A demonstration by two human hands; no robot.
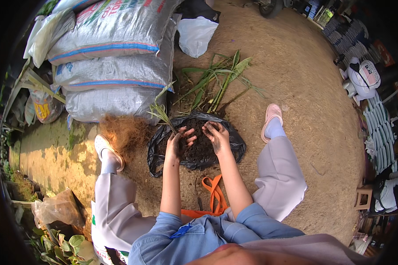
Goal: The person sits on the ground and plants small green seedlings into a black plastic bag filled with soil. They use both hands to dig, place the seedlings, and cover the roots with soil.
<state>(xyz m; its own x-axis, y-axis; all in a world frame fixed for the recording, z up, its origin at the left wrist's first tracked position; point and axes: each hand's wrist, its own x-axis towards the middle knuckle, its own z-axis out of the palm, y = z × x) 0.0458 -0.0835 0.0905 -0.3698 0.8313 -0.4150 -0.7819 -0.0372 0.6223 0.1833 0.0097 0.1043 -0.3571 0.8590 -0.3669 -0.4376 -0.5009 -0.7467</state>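
Observation:
A black plastic bag (240, 145) lies spread on the ground between my feet, with dark soil (200, 150) heaped in it. Over its left part is my left hand (180, 141), soiled, its visible fingers bent and apart. The stem of a small narrow-leaved plant (164, 114) passes out of sight at this hand; whether I grip it is not clear. My right hand (216, 135) hovers over the soil's right side, fingers loosely bent and dirty, with no object visible in it. Just beyond the bag lie several long-leaved uprooted plants (219, 82).
Stacked filled woven sacks (109, 73) rise at the upper left. Brown fibre (126, 134) lies beside my left shoe (102, 145). An orange strap (215, 195) is near my lap. A white plastic bag (196, 36) sits beyond the plants; a small stool (363, 197) stands far right.

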